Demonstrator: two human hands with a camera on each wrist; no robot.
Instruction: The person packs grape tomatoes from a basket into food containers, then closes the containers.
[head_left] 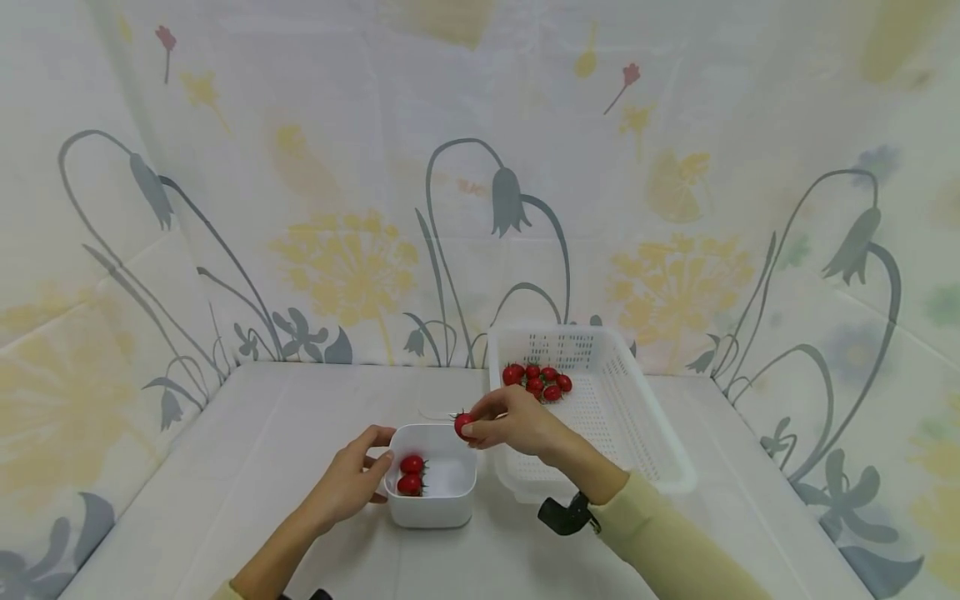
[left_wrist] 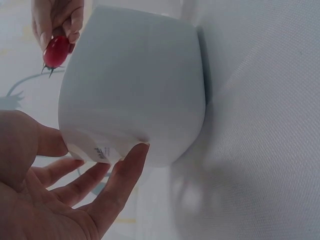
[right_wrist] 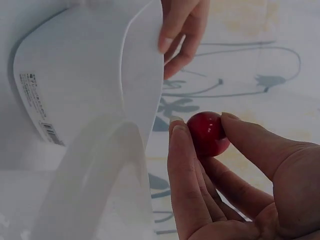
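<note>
Nearest, a white box [head_left: 431,511] stands on the table [head_left: 352,396], two tomatoes [head_left: 411,475] lying inside along its left wall. The left hand [head_left: 348,479] rests loosely spread fingertips against that side. The right hand [head_left: 517,421] pinches a single red tomato [head_left: 462,425] (green sepals facing left) just above the box's far right corner. Beyond, a white perforated basket [head_left: 652,417] holds more tomatoes [head_left: 552,392] at its left; a flower-patterned cloth [head_left: 465,267] hangs behind.

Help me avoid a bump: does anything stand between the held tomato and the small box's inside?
Nothing visible: the right hand's grip holds the tomato by the far right corner of the open box; two tomatoes inside lie left.
</note>
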